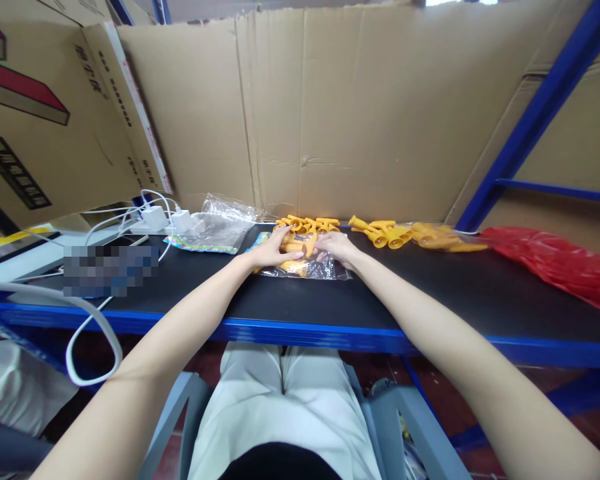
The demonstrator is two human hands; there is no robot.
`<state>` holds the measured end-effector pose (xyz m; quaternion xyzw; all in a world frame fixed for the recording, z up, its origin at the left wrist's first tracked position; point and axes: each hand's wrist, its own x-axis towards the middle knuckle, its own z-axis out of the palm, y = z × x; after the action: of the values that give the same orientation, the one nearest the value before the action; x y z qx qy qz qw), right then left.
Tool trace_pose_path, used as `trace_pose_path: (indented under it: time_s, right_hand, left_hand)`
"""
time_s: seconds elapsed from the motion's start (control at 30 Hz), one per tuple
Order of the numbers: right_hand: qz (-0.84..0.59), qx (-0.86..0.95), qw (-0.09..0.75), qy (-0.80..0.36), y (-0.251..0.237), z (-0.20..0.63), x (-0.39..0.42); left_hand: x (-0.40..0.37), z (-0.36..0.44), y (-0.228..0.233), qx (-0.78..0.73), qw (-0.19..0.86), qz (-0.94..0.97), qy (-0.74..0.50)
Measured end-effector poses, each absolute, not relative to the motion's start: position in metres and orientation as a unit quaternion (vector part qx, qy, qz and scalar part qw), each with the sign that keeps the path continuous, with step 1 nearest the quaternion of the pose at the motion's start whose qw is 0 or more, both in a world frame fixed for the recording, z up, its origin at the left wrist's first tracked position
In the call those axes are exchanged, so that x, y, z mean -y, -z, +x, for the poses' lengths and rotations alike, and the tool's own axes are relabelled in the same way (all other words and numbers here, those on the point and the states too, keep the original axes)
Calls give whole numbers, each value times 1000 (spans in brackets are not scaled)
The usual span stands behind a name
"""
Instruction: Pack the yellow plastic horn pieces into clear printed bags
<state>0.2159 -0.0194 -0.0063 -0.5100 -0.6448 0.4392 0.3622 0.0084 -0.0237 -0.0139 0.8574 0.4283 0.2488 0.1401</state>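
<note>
- Two bare hands meet at the frame's centre on a clear plastic bag (314, 268) lying on the black bench top (290, 300).
- Left hand (271, 249) rests on the bag's left side, fingers together and bent over small orange plastic pieces (296, 250); whether it pinches one cannot be told.
- Right hand (336, 247) lies on the bag's right side, fingertips curled down and hidden.
- More loose orange plastic parts (385, 233) line the cardboard wall (355, 113) behind, their exact shape hard to make out.
- A red plastic sheet (555, 263) is cut off at the right edge.
- White chargers and cables (155, 217) sit upper left, beside a blurred patch.
</note>
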Motion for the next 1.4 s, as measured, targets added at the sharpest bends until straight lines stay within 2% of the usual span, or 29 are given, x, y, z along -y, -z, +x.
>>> trace_pose_path:
  time_s: [0.23,0.5,0.67,0.83,0.93,1.1,1.4]
  right_hand:
    - [-518,686,312,-406,5,219,22]
    - [-531,661,353,-395,8,213,22]
    - [-536,665,315,-414,2,218,24]
    - [-449,702,196,-517,-7,226,29]
    - [-429,718,151,-528,-8,225,32]
    - [-428,747,126,-492,-4,221,33]
    - [-439,779,135,-426,-4,218,34]
  left_hand:
    - [23,7,14,-451,81,850,-259]
    - [22,10,12,-457,0,841,-289]
    - [21,13,11,-376,26,883,-280]
    - [20,14,12,-388,47,885,-255]
    - [20,15,12,-387,57,888,-242]
    - [21,17,11,-391,60,889,-230]
    - [21,18,12,-392,43,890,-229]
